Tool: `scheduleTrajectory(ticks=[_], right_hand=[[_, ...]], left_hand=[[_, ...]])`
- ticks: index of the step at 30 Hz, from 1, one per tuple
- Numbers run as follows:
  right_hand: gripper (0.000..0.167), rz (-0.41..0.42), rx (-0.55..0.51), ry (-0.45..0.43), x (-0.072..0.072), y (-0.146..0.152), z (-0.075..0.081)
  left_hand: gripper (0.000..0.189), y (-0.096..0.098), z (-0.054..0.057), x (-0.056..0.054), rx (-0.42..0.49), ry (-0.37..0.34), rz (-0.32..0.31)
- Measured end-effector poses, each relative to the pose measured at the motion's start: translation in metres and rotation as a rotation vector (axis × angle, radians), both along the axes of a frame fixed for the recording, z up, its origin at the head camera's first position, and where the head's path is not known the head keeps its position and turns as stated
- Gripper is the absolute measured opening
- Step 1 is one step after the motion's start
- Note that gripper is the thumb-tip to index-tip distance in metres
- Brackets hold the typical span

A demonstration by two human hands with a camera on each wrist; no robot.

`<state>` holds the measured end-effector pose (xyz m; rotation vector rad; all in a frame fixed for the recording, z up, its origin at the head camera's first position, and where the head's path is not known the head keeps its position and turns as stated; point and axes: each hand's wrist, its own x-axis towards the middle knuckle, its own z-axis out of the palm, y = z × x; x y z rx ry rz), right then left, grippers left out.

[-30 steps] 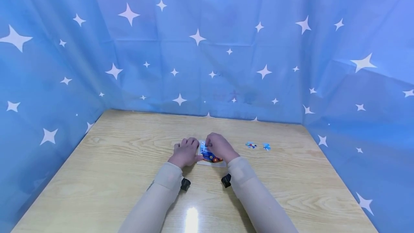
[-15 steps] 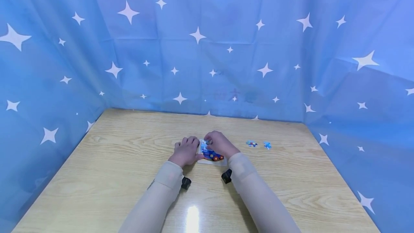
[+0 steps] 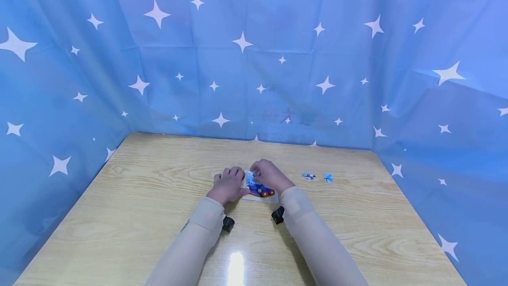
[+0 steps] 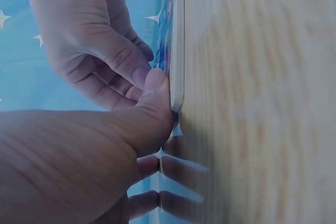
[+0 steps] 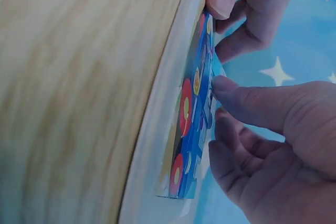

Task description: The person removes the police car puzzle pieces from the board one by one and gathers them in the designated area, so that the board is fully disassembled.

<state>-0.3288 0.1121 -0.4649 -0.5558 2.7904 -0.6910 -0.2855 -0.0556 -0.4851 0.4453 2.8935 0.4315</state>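
Note:
A jigsaw puzzle board [image 3: 261, 197] with a white border and a blue vehicle with red-orange wheels lies flat on the table. At its left side is my left hand [image 3: 228, 186], the thumb [image 4: 156, 83] pressing the near left corner and the other fingers touching the tabletop beside it. My right hand [image 3: 270, 175] reaches over the board's upper part, thumb and fingertips pinching a small puzzle piece mostly hidden by them. In the right wrist view, the right thumb [image 5: 227, 86] is right at the picture's surface [image 5: 185, 109].
Two loose puzzle pieces lie right of the board: one multicoloured [image 3: 308, 175], one light blue [image 3: 327, 178]. Both wear pale sleeves, with black wrist cameras [image 3: 278, 215] underneath. A blue star-patterned curtain [image 3: 246, 78] surrounds the wooden table [image 3: 166, 158] at the back and sides.
The right hand has shifted slightly left and away over the board, showing more of the vehicle picture. The left hand keeps its place at the board's left edge.

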Motion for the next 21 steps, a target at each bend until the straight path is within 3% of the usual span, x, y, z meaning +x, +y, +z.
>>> scheduleTrajectory(ticks=[4, 12, 21], right_hand=[[0.03, 0.021, 0.004, 0.002, -0.001, 0.002, -0.001], [0.026, 0.021, -0.065, -0.02, -0.004, 0.004, -0.004], [0.032, 0.06, 0.027, 0.01, -0.001, 0.001, 0.001]], left_hand=[[0.062, -0.001, -0.005, -0.003, 0.006, -0.004, 0.001], [0.06, -0.002, 0.007, 0.003, -0.024, -0.004, -0.007], [0.057, -0.002, 0.008, 0.003, -0.02, -0.01, -0.007]])
